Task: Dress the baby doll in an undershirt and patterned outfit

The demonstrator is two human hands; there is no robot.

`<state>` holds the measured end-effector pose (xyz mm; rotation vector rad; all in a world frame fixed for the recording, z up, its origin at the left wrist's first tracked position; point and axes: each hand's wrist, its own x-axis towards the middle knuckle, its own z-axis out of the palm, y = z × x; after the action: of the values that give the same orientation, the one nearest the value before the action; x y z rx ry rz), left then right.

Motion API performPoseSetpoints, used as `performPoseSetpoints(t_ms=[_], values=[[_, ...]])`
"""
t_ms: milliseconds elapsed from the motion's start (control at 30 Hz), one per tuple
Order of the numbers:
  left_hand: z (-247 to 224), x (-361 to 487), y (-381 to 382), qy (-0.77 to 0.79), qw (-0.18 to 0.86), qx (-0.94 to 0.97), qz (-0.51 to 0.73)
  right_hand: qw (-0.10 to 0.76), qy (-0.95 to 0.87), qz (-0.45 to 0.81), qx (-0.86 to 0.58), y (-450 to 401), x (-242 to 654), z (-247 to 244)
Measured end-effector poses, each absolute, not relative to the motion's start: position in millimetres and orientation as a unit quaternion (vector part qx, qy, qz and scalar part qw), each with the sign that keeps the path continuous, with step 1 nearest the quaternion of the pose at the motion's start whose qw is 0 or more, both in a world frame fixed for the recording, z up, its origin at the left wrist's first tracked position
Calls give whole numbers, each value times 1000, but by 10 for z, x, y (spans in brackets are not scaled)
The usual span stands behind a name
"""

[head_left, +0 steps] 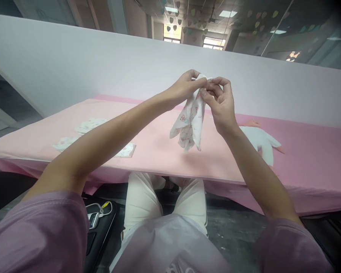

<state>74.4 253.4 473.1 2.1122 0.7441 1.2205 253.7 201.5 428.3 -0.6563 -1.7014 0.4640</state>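
A small white cloth with a floral print [189,121] hangs in loose folds above the pink-covered table, held up at its top edge. My left hand [191,85] pinches the top of the cloth, fingers closed on it. Close beside it on the right, my right hand [220,100] also grips the upper edge between thumb and fingers. The two hands almost touch, and the cloth's lower ends dangle free of the table.
On the table [159,163], printed cloths [126,150] lie at the left, partly behind my left forearm. A doll-like figure in white clothing [260,142] lies at the right. A white partition [130,64] stands behind.
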Motion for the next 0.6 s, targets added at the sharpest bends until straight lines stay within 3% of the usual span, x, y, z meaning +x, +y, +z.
performPoseSetpoints(t_ms=[133,267,433,600], values=[[4928,729,2323,265,320,766,490,616,-721,170,-268,2163,2539,4063],[5161,633,2111,244,321,804,437,505,-786,308,-178,2500,2529,3896],[5359,405,2001,296,189,865,358,350,-773,514,-120,2695,2288,3781],[5224,-183,2080,464,25,816,344,255,-761,596,-29,2512,1812,3556]])
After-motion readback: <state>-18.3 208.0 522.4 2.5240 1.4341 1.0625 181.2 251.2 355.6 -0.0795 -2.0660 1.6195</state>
